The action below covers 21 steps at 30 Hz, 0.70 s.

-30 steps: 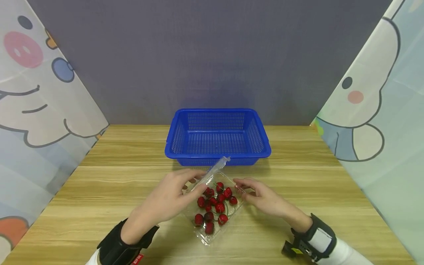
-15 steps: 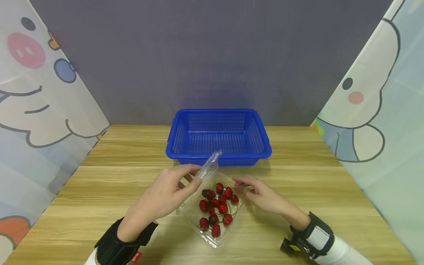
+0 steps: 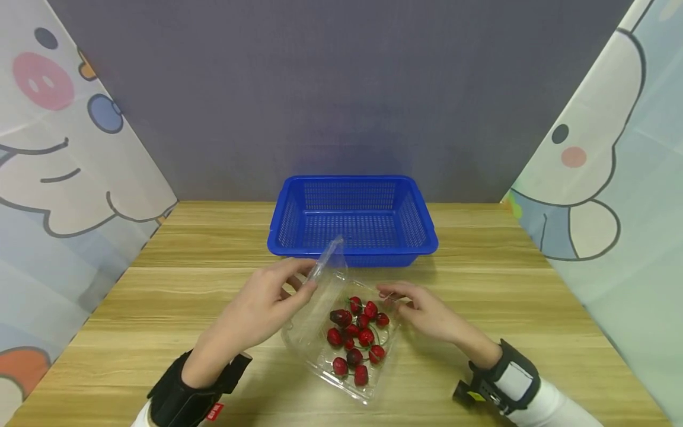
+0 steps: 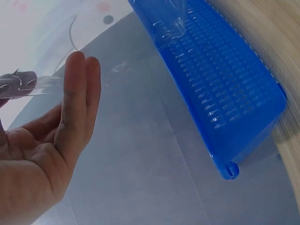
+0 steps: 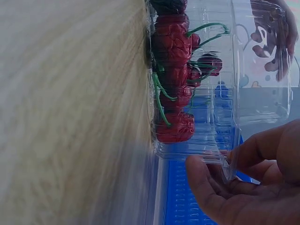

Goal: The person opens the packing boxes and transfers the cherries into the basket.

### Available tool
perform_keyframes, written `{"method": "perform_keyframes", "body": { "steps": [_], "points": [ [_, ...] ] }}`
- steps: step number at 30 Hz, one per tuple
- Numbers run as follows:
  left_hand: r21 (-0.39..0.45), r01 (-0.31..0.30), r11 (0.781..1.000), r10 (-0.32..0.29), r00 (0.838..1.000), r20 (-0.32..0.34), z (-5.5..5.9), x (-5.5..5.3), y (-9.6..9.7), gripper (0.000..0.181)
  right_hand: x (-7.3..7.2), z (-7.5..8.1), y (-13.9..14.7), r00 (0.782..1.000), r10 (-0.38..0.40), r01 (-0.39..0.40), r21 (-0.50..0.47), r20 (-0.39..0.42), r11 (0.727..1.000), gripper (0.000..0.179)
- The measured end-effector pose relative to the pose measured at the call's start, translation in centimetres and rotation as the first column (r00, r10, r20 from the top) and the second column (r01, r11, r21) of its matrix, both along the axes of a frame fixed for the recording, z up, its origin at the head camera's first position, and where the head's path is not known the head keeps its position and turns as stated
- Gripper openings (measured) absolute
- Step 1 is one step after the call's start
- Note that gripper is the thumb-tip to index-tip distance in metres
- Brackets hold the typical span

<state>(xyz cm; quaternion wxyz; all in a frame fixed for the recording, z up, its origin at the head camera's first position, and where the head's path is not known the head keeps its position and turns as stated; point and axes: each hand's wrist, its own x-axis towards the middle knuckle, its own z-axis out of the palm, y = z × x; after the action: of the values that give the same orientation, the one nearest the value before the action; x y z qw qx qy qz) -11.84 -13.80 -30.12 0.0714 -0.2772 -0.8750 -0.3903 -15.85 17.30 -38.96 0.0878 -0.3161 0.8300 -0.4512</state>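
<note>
A clear plastic clamshell box lies on the table, turned at an angle, with several red cherries on green stems inside. Its hinged lid stands raised on the left side. My left hand holds that lid's edge between thumb and fingers; in the left wrist view the hand has two fingers stretched out along the clear plastic. At the box's right corner, my right hand pinches the rim. The right wrist view has the thumb and fingers of this hand on the rim tab, below the cherries.
Behind the box stands a blue plastic basket with perforated walls and nothing in it. A grey panel rises behind it. Cartoon-printed sheets flank the wooden table on the left and right.
My left hand has moved left, swinging the lid further open. The box has shifted slightly right and toward me. My right hand stays at its corner.
</note>
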Motion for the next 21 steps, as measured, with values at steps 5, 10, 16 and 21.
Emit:
{"method": "perform_keyframes", "body": {
  "steps": [5, 10, 16, 21],
  "points": [
    [-0.015, -0.026, 1.0, 0.026, 0.999, -0.019, 0.2, 0.1, -0.3, 0.041, -0.2, -0.1, 0.1, 1.0, 0.0, 0.0, -0.01, -0.005, 1.0, 0.042],
    [0.0, -0.013, 1.0, 0.013, 1.0, -0.007, 0.3, 0.1, -0.6, 0.04, -0.4, -0.2, 0.1, 1.0, 0.007, -0.007, -0.034, 0.001, 0.999, 0.038],
    [-0.002, -0.017, 1.0, 0.017, 1.0, -0.013, 0.7, -0.1, -1.1, 0.038, -0.5, -0.2, 0.1, 0.999, -0.031, 0.03, -0.021, -0.017, 0.999, 0.031],
    [-0.053, -0.039, 0.998, 0.038, 0.999, -0.016, 0.9, -0.1, -1.6, 0.035, -0.7, -0.2, 0.4, 0.998, -0.064, 0.064, 0.007, -0.016, 0.998, 0.027]
  ]
}}
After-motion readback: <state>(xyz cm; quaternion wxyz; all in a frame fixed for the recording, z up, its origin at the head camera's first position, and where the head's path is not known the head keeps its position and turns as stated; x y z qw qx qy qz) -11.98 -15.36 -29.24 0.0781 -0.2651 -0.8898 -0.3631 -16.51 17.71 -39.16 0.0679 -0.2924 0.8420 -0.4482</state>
